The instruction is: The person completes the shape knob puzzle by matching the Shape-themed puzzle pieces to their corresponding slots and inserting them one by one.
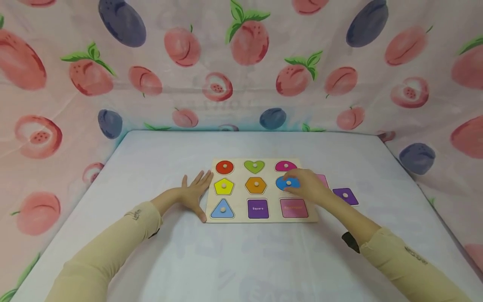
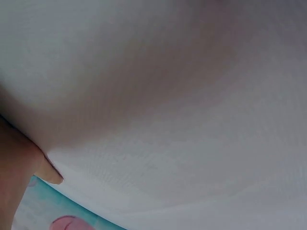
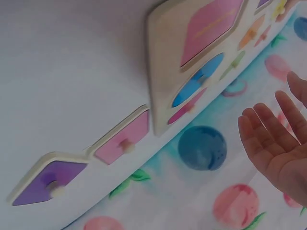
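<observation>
A wooden shape-puzzle board (image 1: 241,217) lies mid-table with several coloured knobbed pieces seated in it. My left hand (image 1: 195,192) lies flat on the table with fingers spread, against the board's left edge; the left wrist view shows only a fingertip (image 2: 50,173) on the white surface. My right hand (image 1: 306,185) is over the board's right side beside the blue circle piece (image 1: 287,183), and holds nothing. In the right wrist view its fingers (image 3: 268,136) are straight, off the board (image 3: 163,72). The purple "Square" recess (image 1: 258,208) and pink rectangle recess (image 1: 294,208) hold no piece.
Two loose pieces lie on the table right of the board: a purple square (image 1: 345,196) (image 3: 48,184) and a pink rectangle (image 1: 323,180) (image 3: 122,143), partly hidden behind my right hand. Fruit-print cloth (image 1: 241,63) walls the white table (image 1: 241,260) at the back and sides.
</observation>
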### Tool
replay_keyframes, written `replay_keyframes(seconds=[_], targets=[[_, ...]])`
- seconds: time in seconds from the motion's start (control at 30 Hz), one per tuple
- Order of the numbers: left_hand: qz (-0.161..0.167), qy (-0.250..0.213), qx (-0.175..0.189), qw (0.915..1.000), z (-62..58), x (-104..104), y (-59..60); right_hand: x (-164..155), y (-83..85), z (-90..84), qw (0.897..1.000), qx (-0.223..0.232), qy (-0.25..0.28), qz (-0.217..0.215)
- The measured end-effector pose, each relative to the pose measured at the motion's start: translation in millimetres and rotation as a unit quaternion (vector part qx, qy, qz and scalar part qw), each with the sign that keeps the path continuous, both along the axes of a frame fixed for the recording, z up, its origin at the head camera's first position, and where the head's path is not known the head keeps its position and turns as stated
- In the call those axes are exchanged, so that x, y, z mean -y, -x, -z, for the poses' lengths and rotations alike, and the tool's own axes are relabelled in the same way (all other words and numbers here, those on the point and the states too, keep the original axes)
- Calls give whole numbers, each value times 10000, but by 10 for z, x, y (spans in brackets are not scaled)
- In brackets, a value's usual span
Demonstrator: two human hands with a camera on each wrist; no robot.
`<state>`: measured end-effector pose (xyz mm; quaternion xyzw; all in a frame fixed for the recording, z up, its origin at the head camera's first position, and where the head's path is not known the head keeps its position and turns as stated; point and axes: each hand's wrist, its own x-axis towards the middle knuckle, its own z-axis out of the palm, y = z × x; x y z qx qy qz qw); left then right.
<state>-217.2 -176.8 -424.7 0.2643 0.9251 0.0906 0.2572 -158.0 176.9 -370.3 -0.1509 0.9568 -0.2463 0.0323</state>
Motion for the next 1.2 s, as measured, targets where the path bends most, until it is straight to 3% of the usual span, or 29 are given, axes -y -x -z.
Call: replay_keyframes(seconds=[0.13, 0.43, 0.73, 1.2], targets=[[-18, -61, -15, 10000, 5, 3, -14, -110, -19, 7, 9997, -59, -80, 206], [42, -103, -94, 9999, -1, 15, -9, -384, -14, 36, 9990, -376, -142, 187], [51, -163, -98, 9998, 11, 20, -25, -666, -10, 100, 9985, -110, -154, 518], [27, -124, -96, 9999, 22, 21, -26, -1074, 66, 120, 9976, -18, -478, 507]])
